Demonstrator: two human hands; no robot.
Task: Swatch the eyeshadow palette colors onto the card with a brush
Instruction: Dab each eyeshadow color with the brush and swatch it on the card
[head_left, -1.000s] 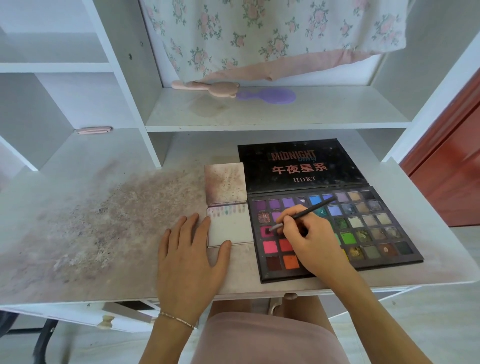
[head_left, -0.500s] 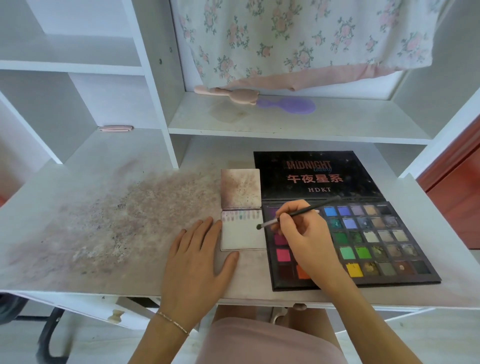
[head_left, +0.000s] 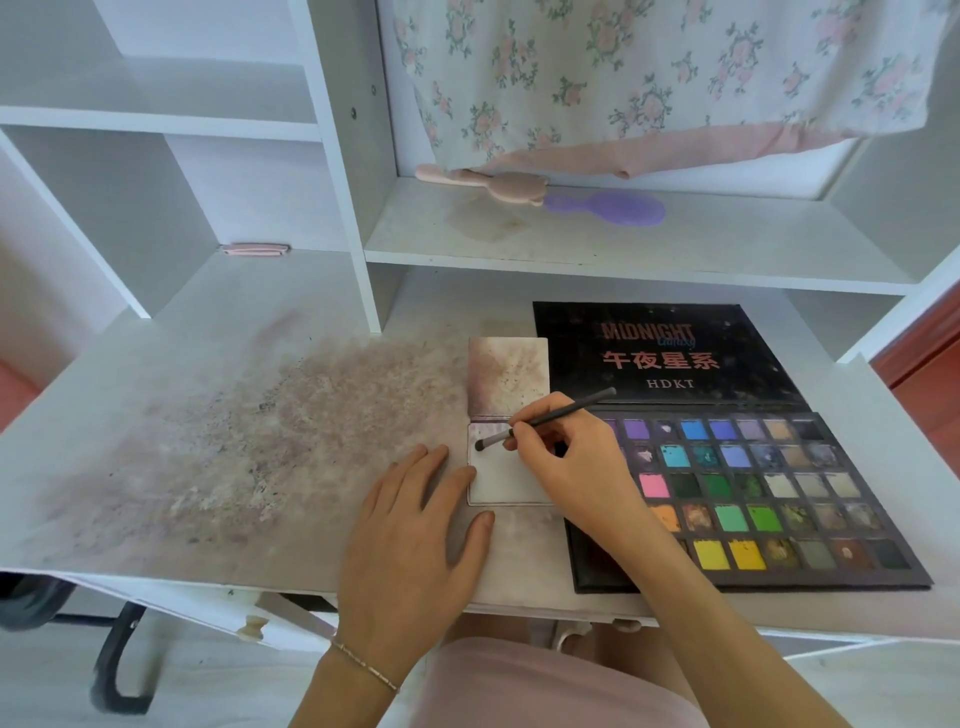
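The open eyeshadow palette (head_left: 769, 499) lies at the right of the desk, its black lid (head_left: 665, 353) flat behind the coloured pans. A small white card (head_left: 506, 480) lies just left of it, with a stained card (head_left: 509, 374) above. My right hand (head_left: 576, 467) pinches a thin dark brush (head_left: 545, 418) whose tip touches the card's upper left corner. Flat on the desk sits my left hand (head_left: 410, 525), its fingertips and thumb against the card's left edge.
The white desk (head_left: 234, 441) is smeared with brownish powder on its left half. A shelf (head_left: 623, 249) behind holds a pink brush (head_left: 488, 182) and a purple brush (head_left: 608, 208). Floral cloth (head_left: 649, 78) hangs above. The desk's front edge is near my lap.
My right hand lifted the brush from a pink pan in the palette and moved it left onto the card's upper left corner. My left hand stayed beside the card.
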